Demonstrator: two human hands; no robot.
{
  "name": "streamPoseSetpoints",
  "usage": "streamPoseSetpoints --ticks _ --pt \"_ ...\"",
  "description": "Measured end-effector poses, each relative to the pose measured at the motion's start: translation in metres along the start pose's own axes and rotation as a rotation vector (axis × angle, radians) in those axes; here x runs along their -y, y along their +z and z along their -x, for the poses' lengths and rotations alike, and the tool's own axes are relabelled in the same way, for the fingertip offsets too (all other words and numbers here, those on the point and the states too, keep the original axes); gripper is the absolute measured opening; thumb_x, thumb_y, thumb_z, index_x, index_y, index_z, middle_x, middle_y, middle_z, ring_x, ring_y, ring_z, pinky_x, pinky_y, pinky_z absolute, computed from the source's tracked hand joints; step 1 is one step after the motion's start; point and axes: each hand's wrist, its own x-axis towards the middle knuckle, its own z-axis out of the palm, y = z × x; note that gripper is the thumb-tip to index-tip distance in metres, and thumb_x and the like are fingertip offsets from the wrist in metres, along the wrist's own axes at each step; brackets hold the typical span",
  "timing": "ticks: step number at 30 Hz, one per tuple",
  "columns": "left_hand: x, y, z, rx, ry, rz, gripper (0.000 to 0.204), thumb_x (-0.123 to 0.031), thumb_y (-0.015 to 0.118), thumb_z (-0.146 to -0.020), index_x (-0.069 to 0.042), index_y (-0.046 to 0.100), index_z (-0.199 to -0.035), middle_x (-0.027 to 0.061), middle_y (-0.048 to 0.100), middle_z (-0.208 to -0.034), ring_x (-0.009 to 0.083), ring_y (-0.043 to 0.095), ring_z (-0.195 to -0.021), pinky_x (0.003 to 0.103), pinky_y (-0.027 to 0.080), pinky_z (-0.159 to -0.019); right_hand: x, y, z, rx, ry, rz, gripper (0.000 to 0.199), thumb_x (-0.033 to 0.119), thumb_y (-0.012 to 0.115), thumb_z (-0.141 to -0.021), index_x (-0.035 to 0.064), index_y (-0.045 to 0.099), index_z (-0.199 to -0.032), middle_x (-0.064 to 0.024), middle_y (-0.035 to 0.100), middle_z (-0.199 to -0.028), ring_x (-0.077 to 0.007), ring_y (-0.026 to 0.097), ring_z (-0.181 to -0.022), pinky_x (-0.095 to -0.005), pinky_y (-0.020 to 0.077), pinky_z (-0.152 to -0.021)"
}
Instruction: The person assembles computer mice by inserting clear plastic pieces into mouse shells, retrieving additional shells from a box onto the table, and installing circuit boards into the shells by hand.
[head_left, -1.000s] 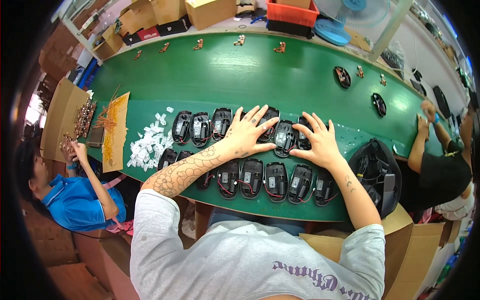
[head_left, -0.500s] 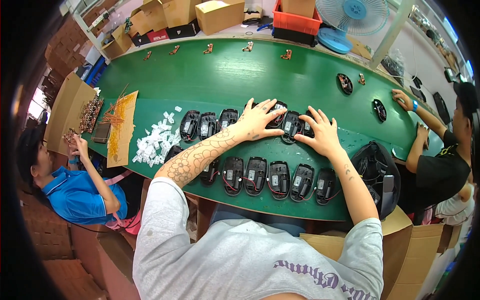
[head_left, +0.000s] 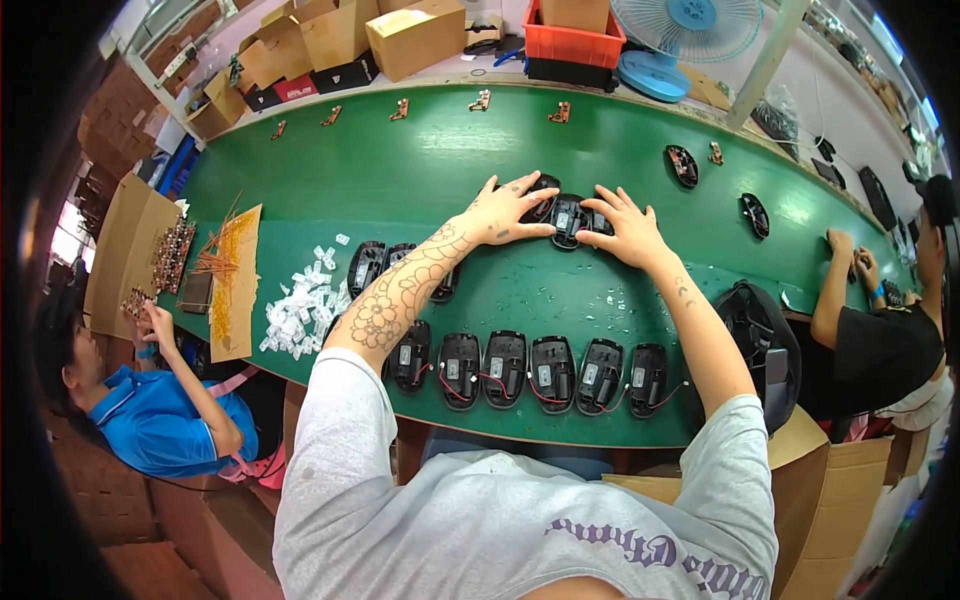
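Over the green work surface, my two hands close in from either side on a small cluster of black computer mouse shells. My left hand has its fingers over the cluster's left shell and its thumb against the middle one. On the cluster's other side, my right hand covers most of the right shell. Nearer me stands a row of several open mouse shells with thin red wires. More shells lie by my left forearm, which partly hides them.
White plastic pieces are heaped at the left, beside cardboard with orange strips. Small circuit boards line the far side. A black bag sits by my right arm. Co-workers sit left and right.
Both hands have moved away from me, carrying the shell cluster farther onto the green surface. The near row stays put. The right co-worker's hands have come closer together.
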Motion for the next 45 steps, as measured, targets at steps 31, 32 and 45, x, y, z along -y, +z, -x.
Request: streamPoseSetpoints --ticks 31,32,45 --pt "0.165 -0.035 -0.011 -0.077 -0.118 -0.081 0.064 -0.061 0.047 -0.096 -0.032 0.037 -0.152 0.0088 0.029 -0.161 0.0276 0.031 -0.147 0.058 0.016 -0.121 0.066 0.042 -0.183 -0.045 -0.22 0.253 0.081 0.077 0.032 -0.092 0.0218 0.041 -0.151 -0.0112 0.032 -0.159 -0.0289 0.014 -0.153 -0.0706 0.0032 -0.115" --pt "0.168 -0.036 -0.01 -0.075 -0.124 -0.087 0.063 -0.06 0.048 -0.096 -0.032 0.036 -0.152 0.0084 0.028 -0.162 0.0277 0.031 -0.147 0.058 0.016 -0.121 0.069 0.042 -0.187 -0.025 -0.216 0.239 0.081 0.077 0.032 -0.092 0.0216 0.04 -0.151 -0.0113 0.032 -0.16 -0.0286 0.014 -0.153 -0.0704 0.0033 -0.115" --pt "0.182 -0.035 -0.008 -0.101 -0.136 -0.056 0.062 -0.059 0.045 -0.097 -0.032 0.037 -0.152 0.0077 0.028 -0.162 0.0278 0.028 -0.148 0.059 0.014 -0.12 0.076 0.04 -0.194 -0.082 -0.183 0.064 0.078 0.07 0.039 -0.093 0.0172 0.041 -0.15 -0.014 0.034 -0.158 -0.0303 0.013 -0.153 -0.0678 0.0036 -0.117"
